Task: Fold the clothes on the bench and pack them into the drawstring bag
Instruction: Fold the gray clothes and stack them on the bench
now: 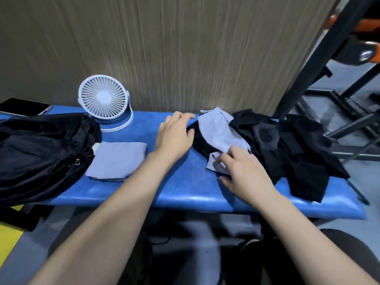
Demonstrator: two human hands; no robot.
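On the blue bench (185, 192) a folded light-blue garment (116, 159) lies beside the black drawstring bag (41, 153) at the left. A loose light-blue garment (218, 130) lies over a pile of black clothes (292, 149) at the right. My right hand (242, 171) pinches the near corner of the loose light-blue garment. My left hand (174, 136) hovers with relaxed fingers at the left edge of the pile, near a black piece.
A small white fan (103, 101) stands at the bench's back edge by the wall. A dark phone (22, 106) lies at the far left. A black metal frame (333, 112) stands to the right of the bench.
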